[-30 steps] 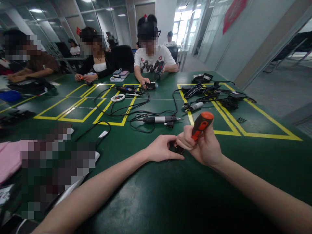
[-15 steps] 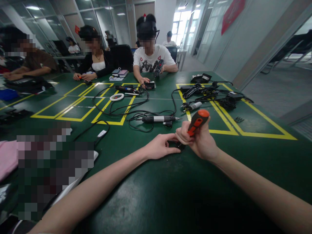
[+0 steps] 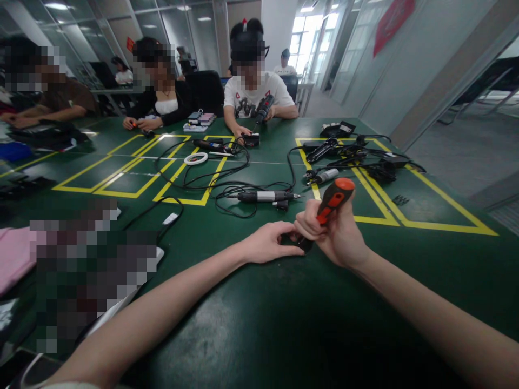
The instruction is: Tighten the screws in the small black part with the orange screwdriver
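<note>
My right hand (image 3: pixel 338 232) is wrapped round the orange and black handle of a screwdriver (image 3: pixel 335 199), which leans with its butt end up and to the right. Its lower end points down at a small black part (image 3: pixel 305 246) on the green table. Thumb and fingers of my left hand (image 3: pixel 273 241) grip that black part from the left. What the part is I cannot make out, since both hands cover most of it. Just beyond the hands lies a grey and black electric screwdriver (image 3: pixel 265 197) with its cable.
The green table (image 3: pixel 227 324) carries yellow tape outlines. Black cables and tools (image 3: pixel 348 154) lie at the far right, a white ring (image 3: pixel 195 159) farther left. Blurred-out devices (image 3: pixel 101 281) sit by my left forearm. Across the table a person (image 3: pixel 259 94) holds a power drill (image 3: pixel 263 111).
The view has shifted slightly. Both hands keep their grips at nearly the same place, and the screwdriver handle tilts a little more to the right.
</note>
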A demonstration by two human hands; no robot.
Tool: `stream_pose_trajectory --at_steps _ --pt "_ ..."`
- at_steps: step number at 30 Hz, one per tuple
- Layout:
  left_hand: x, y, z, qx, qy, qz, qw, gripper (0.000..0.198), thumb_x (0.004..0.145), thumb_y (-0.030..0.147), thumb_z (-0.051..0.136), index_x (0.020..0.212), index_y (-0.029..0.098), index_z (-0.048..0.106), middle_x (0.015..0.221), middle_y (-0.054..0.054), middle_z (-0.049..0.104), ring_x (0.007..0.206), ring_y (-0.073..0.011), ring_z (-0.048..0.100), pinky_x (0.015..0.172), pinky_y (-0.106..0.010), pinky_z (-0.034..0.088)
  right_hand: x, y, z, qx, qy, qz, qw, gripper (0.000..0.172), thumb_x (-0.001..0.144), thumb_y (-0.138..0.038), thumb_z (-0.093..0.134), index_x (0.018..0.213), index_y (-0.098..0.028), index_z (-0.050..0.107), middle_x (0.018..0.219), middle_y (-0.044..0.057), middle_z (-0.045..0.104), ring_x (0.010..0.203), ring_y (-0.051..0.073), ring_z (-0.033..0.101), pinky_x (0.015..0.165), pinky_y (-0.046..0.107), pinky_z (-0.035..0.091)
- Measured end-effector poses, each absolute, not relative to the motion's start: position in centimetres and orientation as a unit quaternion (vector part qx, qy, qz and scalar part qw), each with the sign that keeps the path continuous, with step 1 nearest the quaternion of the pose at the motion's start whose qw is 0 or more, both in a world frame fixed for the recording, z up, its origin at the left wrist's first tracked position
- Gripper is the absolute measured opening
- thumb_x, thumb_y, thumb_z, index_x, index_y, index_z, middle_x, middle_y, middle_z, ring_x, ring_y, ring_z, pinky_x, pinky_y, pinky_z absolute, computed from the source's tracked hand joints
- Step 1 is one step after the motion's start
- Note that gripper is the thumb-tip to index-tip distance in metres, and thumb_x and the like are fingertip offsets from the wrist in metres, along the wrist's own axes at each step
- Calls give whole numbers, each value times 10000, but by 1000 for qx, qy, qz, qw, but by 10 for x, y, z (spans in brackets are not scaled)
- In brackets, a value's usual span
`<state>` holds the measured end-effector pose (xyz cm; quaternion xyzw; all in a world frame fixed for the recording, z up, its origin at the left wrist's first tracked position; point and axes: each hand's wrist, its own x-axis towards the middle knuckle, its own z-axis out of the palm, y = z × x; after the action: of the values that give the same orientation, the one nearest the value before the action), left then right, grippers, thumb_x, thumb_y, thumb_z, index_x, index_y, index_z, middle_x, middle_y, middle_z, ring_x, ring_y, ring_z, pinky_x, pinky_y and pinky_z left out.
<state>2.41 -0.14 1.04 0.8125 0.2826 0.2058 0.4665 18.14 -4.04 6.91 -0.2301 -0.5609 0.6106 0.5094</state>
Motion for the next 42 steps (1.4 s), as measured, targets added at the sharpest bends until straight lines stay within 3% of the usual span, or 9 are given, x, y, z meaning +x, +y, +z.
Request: stream_pose_trajectory --at_steps 5,10,19,24,33,39,42 --pt "26 -3 9 822 264 222 453 430 803 435 820 1089 135 709 1004 -50 699 905 -186 610 798 -279 459 182 -43 67 -234 -551 623 503 705 829 -878 500 569 -222 480 484 -80 251 410 91 194 429 270 162" --pt "29 -2 9 838 264 199 434 354 862 432 770 1082 163 702 1103 -62 710 986 -199 632 877 -290 479 185 -41 68 -226 -554 620 508 701 858 -851 497 560 -217 484 478 -83 223 418 89 162 421 263 142" --pt "27 -4 9 858 247 191 407 310 906 428 721 1072 167 693 1097 -73 686 1029 -203 623 940 -308 476 190 -38 71 -228 -550 633 495 702 858 -848 502 541 -221 482 472 -82 195 417 92 131 423 263 127" --pt "28 -4 9 809 264 220 476 488 742 477 865 1058 161 669 1036 -41 696 936 -189 633 877 -301 482 188 -40 70 -237 -542 630 503 699 840 -857 522 534 -230 475 470 -85 179 418 96 126 431 273 157" --pt "26 -1 11 825 236 199 473 304 861 398 766 1023 152 688 1021 -32 694 954 -175 625 869 -279 453 188 -39 70 -225 -535 629 516 718 844 -854 515 523 -214 465 469 -85 173 410 82 119 423 260 132" --pt "27 -3 9 796 248 221 507 437 764 439 854 1045 163 667 1062 -39 710 967 -182 646 879 -297 476 186 -40 69 -241 -514 621 540 718 818 -878 525 527 -224 459 463 -85 169 399 87 136 410 264 159" --pt "27 -2 9 787 244 220 522 389 800 405 831 1042 151 664 1077 -47 717 942 -168 649 860 -295 482 186 -39 68 -246 -518 612 545 705 822 -868 539 528 -231 468 457 -85 180 401 89 120 407 272 152"
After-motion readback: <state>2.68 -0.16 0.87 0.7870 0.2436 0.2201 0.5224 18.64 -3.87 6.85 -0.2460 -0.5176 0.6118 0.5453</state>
